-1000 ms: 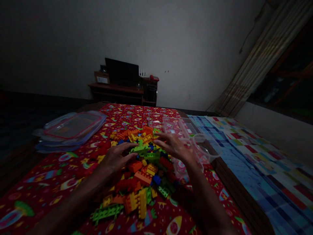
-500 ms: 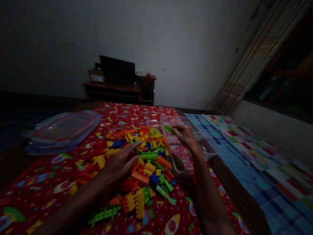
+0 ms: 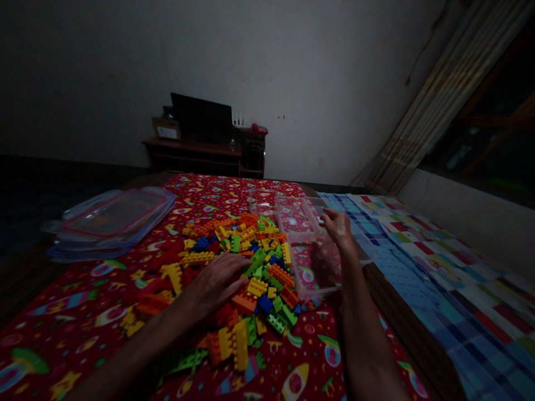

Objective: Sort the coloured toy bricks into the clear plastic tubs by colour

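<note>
Plastic building bricks in orange, yellow, green and blue lie in a loose pile [image 3: 254, 287] on the red patterned cloth [image 3: 307, 356]. Over the middle of it, my left hand [image 3: 221, 278] has its fingers stretched out and thumb apart. Its fingertips reach a tilted green brick [image 3: 256, 262]; whether they touch it is unclear. My right hand [image 3: 339, 229] hovers above the right side of a clear divided plastic box [image 3: 295, 278]. Its thumb and fingers are pinched together, and what they hold, if anything, is too dark to make out.
Clear lids with red and blue rims lie stacked [image 3: 117, 220] at the left. A clear round-edged container [image 3: 368, 250] is right of the divided box. Farther right is a bed with a checked cover [image 3: 418, 278]. A desk with a black monitor [image 3: 203, 120] is by the wall.
My right hand has moved right across the divided box, and the green brick it held is no longer visible. My left hand has shifted slightly down and right; a green brick near it has turned.
</note>
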A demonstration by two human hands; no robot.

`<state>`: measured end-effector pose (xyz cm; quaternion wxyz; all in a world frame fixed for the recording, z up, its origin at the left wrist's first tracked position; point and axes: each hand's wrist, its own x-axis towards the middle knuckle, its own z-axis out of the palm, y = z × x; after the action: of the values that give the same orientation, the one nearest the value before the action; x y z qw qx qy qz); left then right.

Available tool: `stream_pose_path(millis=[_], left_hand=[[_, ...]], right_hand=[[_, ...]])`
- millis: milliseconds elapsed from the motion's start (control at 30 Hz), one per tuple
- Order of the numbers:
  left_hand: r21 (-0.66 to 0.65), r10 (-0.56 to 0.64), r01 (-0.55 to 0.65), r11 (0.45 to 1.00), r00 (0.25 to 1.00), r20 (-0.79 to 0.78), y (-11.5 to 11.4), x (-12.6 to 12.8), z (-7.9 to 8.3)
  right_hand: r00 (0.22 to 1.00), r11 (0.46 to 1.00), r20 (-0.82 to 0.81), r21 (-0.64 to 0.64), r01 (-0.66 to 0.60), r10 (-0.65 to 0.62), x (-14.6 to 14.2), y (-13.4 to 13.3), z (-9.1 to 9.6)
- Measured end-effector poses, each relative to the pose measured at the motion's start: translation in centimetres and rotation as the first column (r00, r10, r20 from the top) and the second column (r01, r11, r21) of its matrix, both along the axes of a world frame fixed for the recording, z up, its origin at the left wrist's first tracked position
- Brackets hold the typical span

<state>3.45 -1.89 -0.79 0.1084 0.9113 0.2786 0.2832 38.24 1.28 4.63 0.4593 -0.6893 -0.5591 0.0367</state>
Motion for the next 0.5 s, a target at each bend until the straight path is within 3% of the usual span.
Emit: stream_pose_path(millis=[133,267,433,500], left_hand=[[-0.102,0.125,-0.117,0.988,0.990,0.072,-0.3,0.1,1.1],[-0.230,0.308,-0.281,0.932,0.947,0.092,-0.3,-0.2,2.6],[-0.286,0.289,-0.250,0.925,0.952,0.102,0.2,-0.3,2.7],[-0.292,0.277,-0.242,0.925,0.957,0.083,0.3,-0.3,2.5]], right_hand=[[0.957,0.956,-0.068,-0.073,-0.286,0.281,-4.3,-0.5,0.9],[0.805,0.797,0.008,-0.141,-0.587,0.593,-9.7,-2.0,1.2],[0.576,0.624,0.251,-0.198,-0.756,0.778,-13.4,-3.3,0.0],[0.511,0.582,0.297,-0.246,-0.775,0.807,-13.7,-3.5,-0.3]])
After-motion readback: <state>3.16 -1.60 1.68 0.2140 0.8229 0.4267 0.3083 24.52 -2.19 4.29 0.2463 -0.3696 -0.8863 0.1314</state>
